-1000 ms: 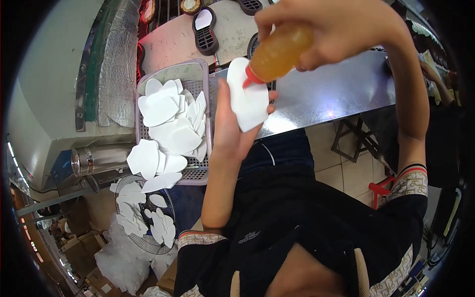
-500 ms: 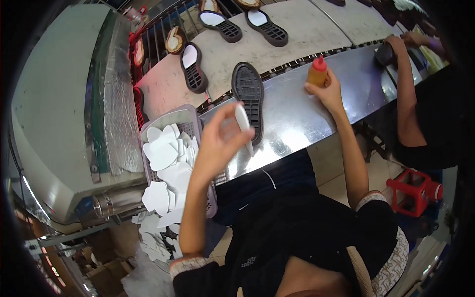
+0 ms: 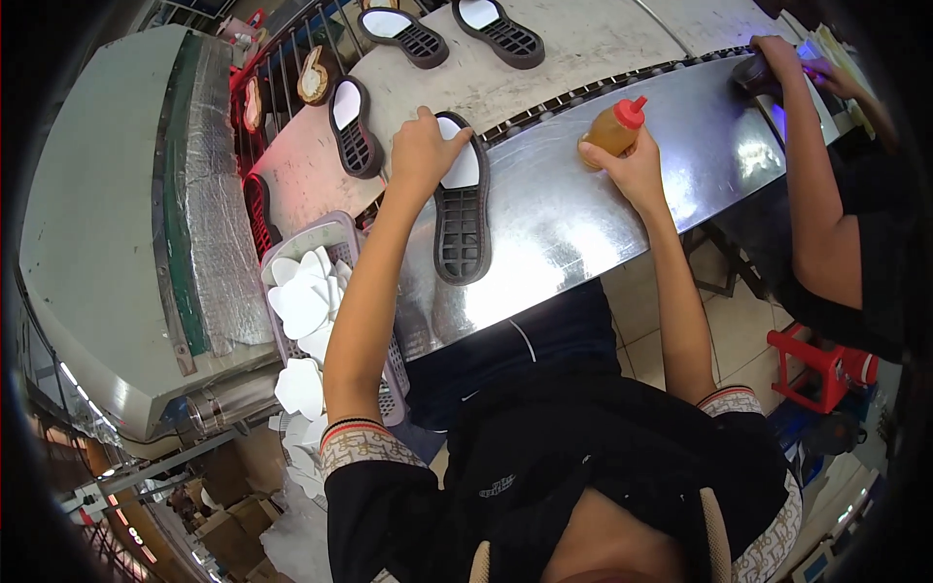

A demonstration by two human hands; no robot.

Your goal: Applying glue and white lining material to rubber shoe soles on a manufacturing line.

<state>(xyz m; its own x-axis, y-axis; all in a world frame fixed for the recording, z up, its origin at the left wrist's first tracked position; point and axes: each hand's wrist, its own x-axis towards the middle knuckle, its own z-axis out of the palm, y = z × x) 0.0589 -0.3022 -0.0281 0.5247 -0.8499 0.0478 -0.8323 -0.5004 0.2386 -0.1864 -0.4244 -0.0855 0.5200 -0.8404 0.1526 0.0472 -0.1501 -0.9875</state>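
Observation:
A black shoe sole (image 3: 463, 233) lies on the metal table, its open grid heel toward me. A white insert (image 3: 465, 169) is set in its front part. My left hand (image 3: 424, 155) lies over the toe end, fingers curled at the left side and thumb reaching across to the right edge; it hides part of the insert. Farther right, my right hand (image 3: 634, 167) is wrapped round a squeeze bottle (image 3: 612, 128) with a red cap and amber liquid, tilted with its nozzle up and to the right.
Left of the table stands a lilac basket (image 3: 335, 225) of loose white inserts (image 3: 303, 296). Beyond the metal table (image 3: 544, 233), a conveyor (image 3: 603, 39) carries several soles, some with white inserts. At right a co-worker's hand (image 3: 775, 56) holds a dark piece. A red stool (image 3: 821, 369) stands below.
The white insert that my left hand held above the sole now lies in its front. My left hand has moved away from me to the toe. The bottle has tilted to the right.

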